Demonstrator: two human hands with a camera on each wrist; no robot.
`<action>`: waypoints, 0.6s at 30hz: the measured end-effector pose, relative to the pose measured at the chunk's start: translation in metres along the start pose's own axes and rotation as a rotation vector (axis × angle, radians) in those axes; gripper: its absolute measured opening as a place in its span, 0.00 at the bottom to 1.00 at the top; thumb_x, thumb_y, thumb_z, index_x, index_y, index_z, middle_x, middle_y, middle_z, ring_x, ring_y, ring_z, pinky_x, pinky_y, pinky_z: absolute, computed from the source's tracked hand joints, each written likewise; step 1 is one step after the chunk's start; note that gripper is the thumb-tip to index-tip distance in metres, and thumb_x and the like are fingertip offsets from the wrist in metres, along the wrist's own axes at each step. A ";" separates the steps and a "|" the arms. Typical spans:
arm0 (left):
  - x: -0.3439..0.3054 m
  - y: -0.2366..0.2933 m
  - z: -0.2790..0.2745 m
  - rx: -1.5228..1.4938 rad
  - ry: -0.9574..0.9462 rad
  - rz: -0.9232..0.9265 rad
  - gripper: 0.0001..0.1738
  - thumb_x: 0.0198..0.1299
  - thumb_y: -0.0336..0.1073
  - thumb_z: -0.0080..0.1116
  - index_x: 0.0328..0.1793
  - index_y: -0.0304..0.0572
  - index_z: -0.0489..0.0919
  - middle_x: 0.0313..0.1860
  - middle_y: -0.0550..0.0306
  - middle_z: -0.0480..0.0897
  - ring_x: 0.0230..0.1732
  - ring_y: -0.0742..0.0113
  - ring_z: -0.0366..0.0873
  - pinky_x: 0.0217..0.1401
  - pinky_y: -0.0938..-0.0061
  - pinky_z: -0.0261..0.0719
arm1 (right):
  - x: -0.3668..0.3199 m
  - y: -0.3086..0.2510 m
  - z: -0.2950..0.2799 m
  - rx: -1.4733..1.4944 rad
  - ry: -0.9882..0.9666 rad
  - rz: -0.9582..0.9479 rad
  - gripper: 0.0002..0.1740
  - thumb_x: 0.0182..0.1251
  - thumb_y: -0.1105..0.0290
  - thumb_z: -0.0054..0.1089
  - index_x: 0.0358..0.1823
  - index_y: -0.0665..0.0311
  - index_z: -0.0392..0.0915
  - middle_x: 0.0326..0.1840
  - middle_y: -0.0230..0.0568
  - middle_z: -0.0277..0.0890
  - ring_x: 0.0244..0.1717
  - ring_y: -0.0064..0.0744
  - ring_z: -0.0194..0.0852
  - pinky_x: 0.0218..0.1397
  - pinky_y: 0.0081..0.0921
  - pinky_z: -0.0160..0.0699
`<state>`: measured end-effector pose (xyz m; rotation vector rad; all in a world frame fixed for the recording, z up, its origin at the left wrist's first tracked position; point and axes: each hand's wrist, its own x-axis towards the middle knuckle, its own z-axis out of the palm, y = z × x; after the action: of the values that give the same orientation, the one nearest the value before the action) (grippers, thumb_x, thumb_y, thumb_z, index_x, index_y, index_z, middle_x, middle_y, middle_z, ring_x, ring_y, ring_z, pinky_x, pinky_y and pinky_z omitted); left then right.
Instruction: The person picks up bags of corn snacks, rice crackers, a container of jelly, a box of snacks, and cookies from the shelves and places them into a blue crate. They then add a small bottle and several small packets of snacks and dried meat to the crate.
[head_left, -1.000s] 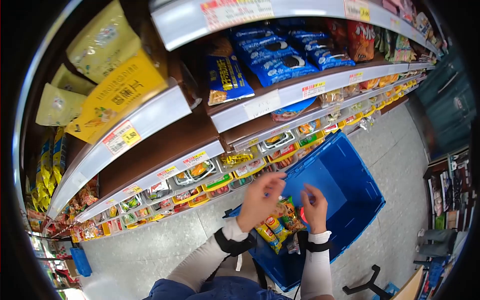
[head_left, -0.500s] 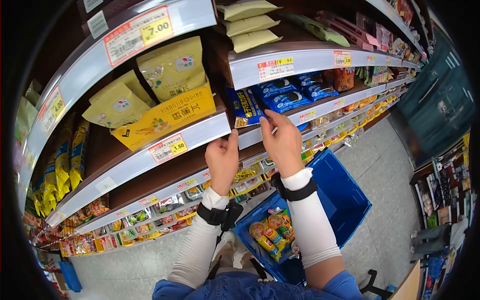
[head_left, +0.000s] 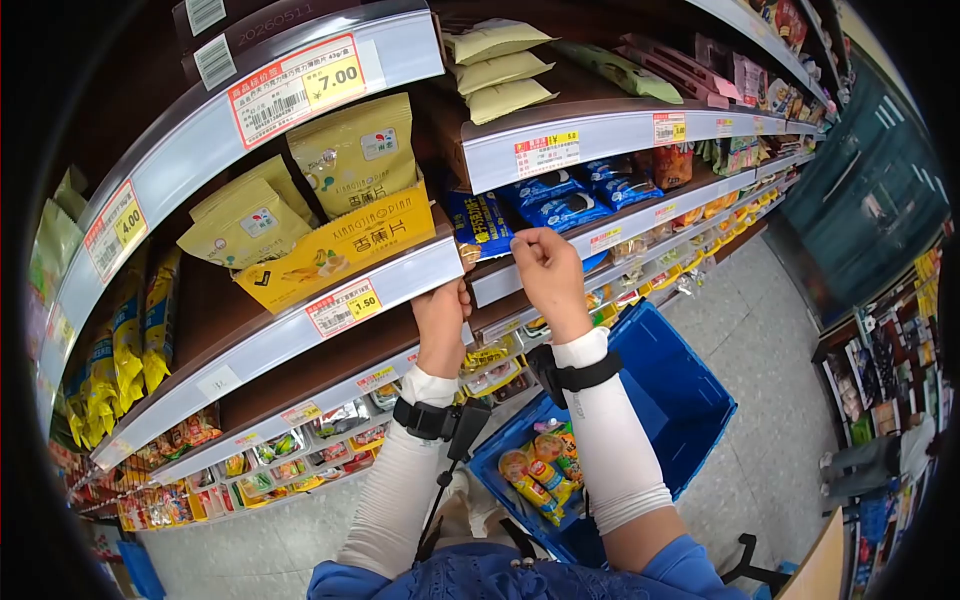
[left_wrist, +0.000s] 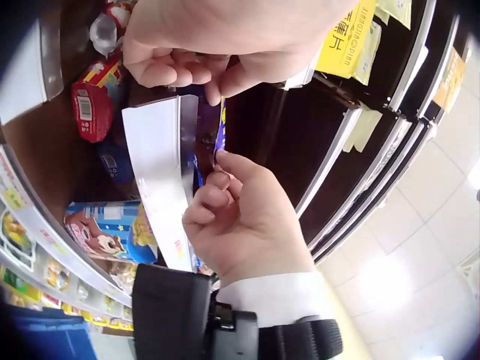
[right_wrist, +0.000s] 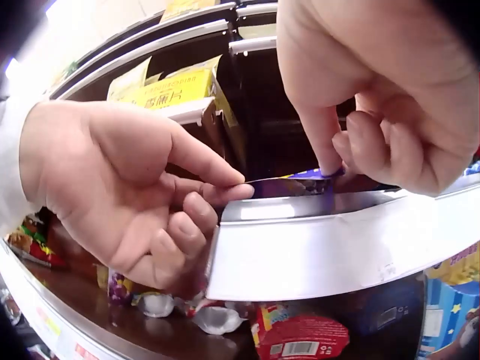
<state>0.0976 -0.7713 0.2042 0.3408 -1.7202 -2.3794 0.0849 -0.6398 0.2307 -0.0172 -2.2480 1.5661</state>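
Note:
A blue snack bag with yellow lettering lies at the front edge of a shelf, at the left end of its section. My left hand pinches the bag's near edge between thumb and index finger; in the right wrist view the left hand shows this at the shelf's corner. On the bag's other side, my right hand grips the edge with thumb and forefinger, its other fingers curled. From the left wrist view, the bag appears edge-on between the left hand and the right hand.
Left of the bag stands a yellow display box of pale snack pouches. More blue packets sit to the right. Below, a large blue crate on the floor holds several snack packs. The white shelf edge runs beneath both hands.
Both hands have risen from over the crate to the shelf and closed on the edge of the blue snack bag. The head view has shifted toward the shelves on the left.

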 end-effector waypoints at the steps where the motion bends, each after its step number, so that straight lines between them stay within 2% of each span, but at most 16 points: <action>1: -0.011 0.010 -0.001 -0.135 -0.075 -0.138 0.07 0.54 0.36 0.54 0.30 0.41 0.73 0.26 0.63 0.73 0.28 0.76 0.70 0.29 0.81 0.67 | -0.004 0.001 0.000 0.100 -0.016 0.001 0.09 0.56 0.67 0.56 0.33 0.67 0.75 0.18 0.25 0.69 0.18 0.14 0.61 0.22 0.13 0.61; 2: -0.020 0.014 -0.002 -0.134 -0.076 -0.140 0.07 0.54 0.36 0.54 0.30 0.41 0.73 0.26 0.63 0.73 0.28 0.76 0.70 0.29 0.81 0.67 | -0.009 0.002 -0.002 0.100 -0.015 0.003 0.09 0.56 0.67 0.56 0.33 0.67 0.75 0.18 0.25 0.69 0.18 0.14 0.61 0.22 0.13 0.61; 4: -0.039 0.014 -0.005 -0.270 -0.129 -0.116 0.06 0.55 0.34 0.51 0.30 0.41 0.72 0.28 0.62 0.73 0.30 0.73 0.73 0.32 0.80 0.68 | -0.027 0.004 -0.008 0.361 -0.059 0.000 0.08 0.59 0.66 0.54 0.32 0.64 0.74 0.23 0.24 0.71 0.23 0.14 0.66 0.22 0.11 0.62; 5: -0.048 0.010 -0.009 -0.259 -0.170 -0.078 0.05 0.55 0.33 0.49 0.31 0.41 0.71 0.29 0.61 0.74 0.32 0.71 0.74 0.33 0.78 0.69 | -0.037 0.003 -0.013 0.435 -0.120 0.157 0.08 0.60 0.65 0.53 0.35 0.61 0.72 0.28 0.27 0.72 0.29 0.16 0.70 0.25 0.13 0.67; 6: -0.057 0.007 -0.011 -0.264 -0.165 -0.084 0.05 0.55 0.33 0.48 0.30 0.40 0.71 0.33 0.59 0.75 0.33 0.69 0.75 0.36 0.77 0.70 | -0.044 0.000 -0.017 0.435 -0.121 0.162 0.08 0.60 0.65 0.53 0.35 0.61 0.72 0.28 0.27 0.72 0.29 0.16 0.70 0.25 0.13 0.67; 8: -0.073 -0.005 -0.015 -0.229 -0.162 0.015 0.06 0.55 0.32 0.48 0.30 0.37 0.71 0.38 0.57 0.76 0.34 0.69 0.75 0.37 0.77 0.71 | -0.058 -0.005 -0.024 0.621 -0.135 0.395 0.11 0.60 0.62 0.53 0.39 0.59 0.69 0.32 0.29 0.72 0.33 0.18 0.72 0.29 0.16 0.72; 9: -0.079 -0.015 -0.018 -0.224 -0.161 0.008 0.06 0.55 0.32 0.48 0.30 0.37 0.71 0.38 0.57 0.76 0.34 0.69 0.75 0.37 0.77 0.71 | -0.062 -0.008 -0.027 0.693 -0.177 0.475 0.16 0.60 0.64 0.54 0.47 0.59 0.65 0.37 0.33 0.73 0.36 0.20 0.73 0.34 0.17 0.74; 11: -0.091 -0.033 -0.025 -0.101 -0.220 0.137 0.07 0.57 0.30 0.47 0.29 0.33 0.73 0.38 0.56 0.77 0.35 0.74 0.74 0.33 0.80 0.71 | -0.071 -0.002 -0.026 0.714 -0.192 0.422 0.18 0.59 0.67 0.55 0.50 0.60 0.64 0.39 0.35 0.74 0.37 0.20 0.73 0.35 0.17 0.74; 12: -0.098 -0.037 -0.027 -0.095 -0.220 0.125 0.07 0.57 0.30 0.47 0.29 0.33 0.73 0.38 0.56 0.77 0.35 0.74 0.74 0.33 0.80 0.71 | -0.075 0.001 -0.026 0.734 -0.209 0.358 0.20 0.59 0.69 0.55 0.52 0.61 0.62 0.41 0.37 0.74 0.39 0.21 0.73 0.37 0.17 0.74; 13: -0.104 -0.040 -0.029 -0.050 -0.274 0.090 0.08 0.57 0.30 0.47 0.29 0.33 0.73 0.38 0.56 0.77 0.35 0.74 0.74 0.33 0.80 0.71 | -0.078 0.000 -0.032 0.765 -0.230 0.399 0.25 0.57 0.75 0.55 0.56 0.63 0.59 0.44 0.40 0.74 0.40 0.21 0.72 0.41 0.18 0.73; 14: -0.110 -0.044 -0.032 -0.006 -0.329 0.049 0.08 0.57 0.30 0.47 0.29 0.33 0.73 0.38 0.56 0.77 0.35 0.74 0.74 0.32 0.81 0.71 | -0.082 0.003 -0.037 0.766 -0.221 0.418 0.25 0.57 0.75 0.55 0.56 0.63 0.59 0.44 0.40 0.74 0.40 0.21 0.72 0.41 0.18 0.73; 15: -0.112 -0.051 -0.038 0.062 -0.313 0.064 0.07 0.58 0.32 0.47 0.34 0.35 0.73 0.38 0.57 0.77 0.35 0.73 0.74 0.33 0.81 0.71 | -0.089 0.008 -0.042 0.782 -0.219 0.373 0.26 0.57 0.76 0.55 0.57 0.64 0.58 0.43 0.40 0.74 0.40 0.21 0.72 0.41 0.18 0.72; 16: -0.116 -0.050 -0.038 0.070 -0.320 0.028 0.07 0.58 0.32 0.47 0.34 0.35 0.73 0.38 0.57 0.77 0.35 0.73 0.74 0.33 0.81 0.71 | -0.098 0.013 -0.049 0.794 -0.215 0.333 0.26 0.58 0.77 0.54 0.58 0.64 0.57 0.42 0.40 0.74 0.39 0.21 0.72 0.41 0.17 0.72; 18: -0.120 -0.043 -0.031 -0.016 -0.321 -0.177 0.10 0.60 0.35 0.48 0.44 0.37 0.71 0.37 0.57 0.77 0.35 0.73 0.73 0.35 0.81 0.70 | -0.119 0.018 -0.071 0.790 -0.186 0.379 0.29 0.57 0.79 0.54 0.60 0.66 0.56 0.46 0.42 0.73 0.43 0.22 0.71 0.45 0.19 0.71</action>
<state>0.2205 -0.7526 0.1632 0.1152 -1.8703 -2.6961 0.2134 -0.5974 0.1978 -0.0830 -1.6497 2.6552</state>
